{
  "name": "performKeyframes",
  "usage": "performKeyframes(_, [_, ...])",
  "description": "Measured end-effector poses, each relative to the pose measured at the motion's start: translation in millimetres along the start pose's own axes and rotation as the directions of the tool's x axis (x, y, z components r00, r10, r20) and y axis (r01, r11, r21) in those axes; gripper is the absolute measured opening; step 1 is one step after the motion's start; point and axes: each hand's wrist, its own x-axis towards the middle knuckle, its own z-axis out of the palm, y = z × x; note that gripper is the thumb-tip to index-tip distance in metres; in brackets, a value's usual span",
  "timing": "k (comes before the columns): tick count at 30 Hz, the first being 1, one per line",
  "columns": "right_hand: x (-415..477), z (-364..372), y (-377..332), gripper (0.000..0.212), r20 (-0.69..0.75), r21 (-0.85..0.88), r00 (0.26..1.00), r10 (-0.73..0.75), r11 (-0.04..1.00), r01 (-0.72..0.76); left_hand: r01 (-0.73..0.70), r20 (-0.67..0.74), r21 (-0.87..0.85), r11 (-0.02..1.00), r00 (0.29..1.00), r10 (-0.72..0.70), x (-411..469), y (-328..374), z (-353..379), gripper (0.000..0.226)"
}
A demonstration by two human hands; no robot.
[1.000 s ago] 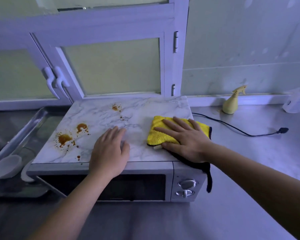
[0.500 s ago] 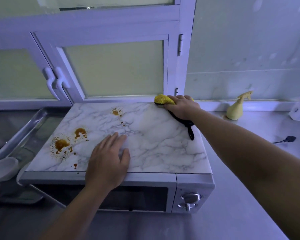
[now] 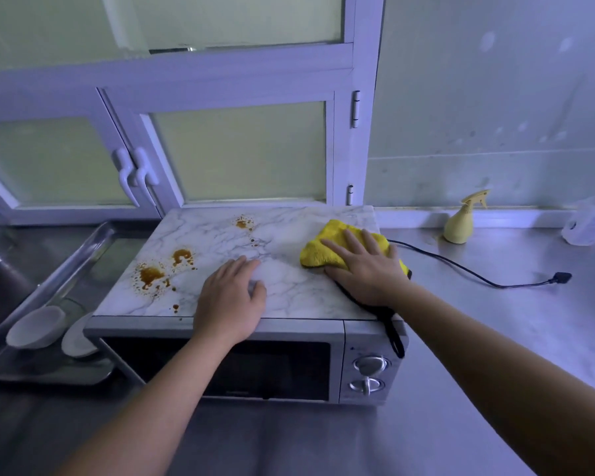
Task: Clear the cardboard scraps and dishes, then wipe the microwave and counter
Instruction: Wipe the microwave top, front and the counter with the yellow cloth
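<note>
Yellow cloth, pressed under the flat right hand, has slid forward across the microwave top.

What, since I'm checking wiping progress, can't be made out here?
Head view:
- Microwave top under yellow cloth, right hand and left hand: hidden.
- Clear bottle: cut off by right edge.
- Dial markings: too small.

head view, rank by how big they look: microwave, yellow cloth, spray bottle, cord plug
1. microwave
2. yellow cloth, partly under the right hand
3. spray bottle, though it stands farther back, so this gap is unsure
4. cord plug
</note>
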Motion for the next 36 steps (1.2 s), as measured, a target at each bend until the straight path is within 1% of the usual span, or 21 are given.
performKeyframes(2, [-28.7, 1.2, -4.3, 0.062, 0.011, -0.018, 0.996, -0.093, 0.995, 0.093, -0.007, 0.002, 0.005, 1.000, 1.000, 0.007, 0.2, 0.7, 0.0, 0.050])
performKeyframes(4, [-52.0, 1.7, -6.3, 0.060, 0.021, -0.013, 0.988, -0.150, 0.989, 0.150, -0.013, 0.010, 0.017, 1.000, 1.000, 0.013, -1.0, 0.7, 0.4, 0.050])
performKeyframes(9, [-90.6, 3.6, -0.6, 0.059, 0.027, -0.042, 0.978, -0.208, 0.977, 0.209, -0.013, -0.001, 0.019, 1.000, 1.000, 0.013, -3.3, 1.4, -0.5, 0.053])
performKeyframes(13, [-94.9, -3.6, -2.0, 0.061, 0.068, -0.054, 0.977, -0.203, 0.977, 0.207, -0.034, 0.012, 0.002, 0.999, 0.999, 0.034, -3.8, 1.1, -2.0, 0.054])
performKeyframes(17, [-85.9, 1.4, -23.0, 0.065, 0.066, -0.125, 0.991, -0.113, 0.985, 0.120, -0.029, 0.008, -0.048, 0.998, 1.000, 0.030, -3.9, -0.3, -2.2, 0.052])
performKeyframes(19, [-73.1, 5.9, -43.2, 0.071, 0.061, -0.144, 0.993, -0.097, 0.984, 0.105, -0.031, -0.028, -0.107, 0.994, 0.999, 0.028, -3.1, 0.5, -2.7, 0.048])
performKeyframes(21, [-51.7, 8.9, -63.9, 0.073, 0.065, -0.115, 0.992, -0.106, 0.987, 0.113, -0.032, -0.091, -0.212, 0.977, 0.996, 0.013, -3.6, 0.7, -3.1, 0.041])
performKeyframes(23, [-26.7, 11.4, -79.5, 0.075, 0.034, -0.081, 0.993, -0.112, 0.990, 0.115, -0.031, -0.141, -0.331, 0.943, 0.990, -0.017, -3.5, -0.2, -4.8, 0.037])
performKeyframes(26, [7.4, 17.3, -91.2, 0.075, -0.013, -0.015, 0.997, -0.080, 0.997, 0.080, -0.041, -0.186, -0.531, 0.846, 0.980, -0.069, -4.0, -4.9, -11.6, 0.041])
performKeyframes(28, [29.2, 20.2, -92.7, 0.071, -0.025, -0.007, 0.998, -0.060, 0.998, 0.060, -0.064, -0.202, -0.630, 0.774, 0.976, -0.083, -5.8, -9.9, -23.5, 0.046])
performKeyframes(30, [54.2, 19.7, -91.4, 0.067, -0.037, -0.017, 0.999, -0.036, 0.999, 0.035, -0.108, -0.228, -0.652, 0.751, 0.972, -0.059, -4.5, -20.0, -40.1, 0.043])
performKeyframes(33, [96.2, 17.2, -90.6, 0.065, -0.046, -0.025, 0.999, 0.025, 0.999, -0.026, -0.150, -0.279, -0.625, 0.766, 0.959, -0.040, 10.8, -49.3, -66.4, 0.044])
performKeyframes(34, [110.7, 16.5, -90.5, 0.063, -0.052, -0.028, 0.998, 0.047, 0.998, -0.049, -0.121, -0.276, -0.618, 0.777, 0.959, -0.070, 18.6, -61.7, -73.3, 0.045])
performKeyframes(36, [139.2, 14.7, -91.1, 0.060, -0.067, -0.027, 0.993, 0.099, 0.995, -0.101, 0.003, -0.223, -0.607, 0.795, 0.959, -0.174, 37.3, -89.7, -84.5, 0.044])
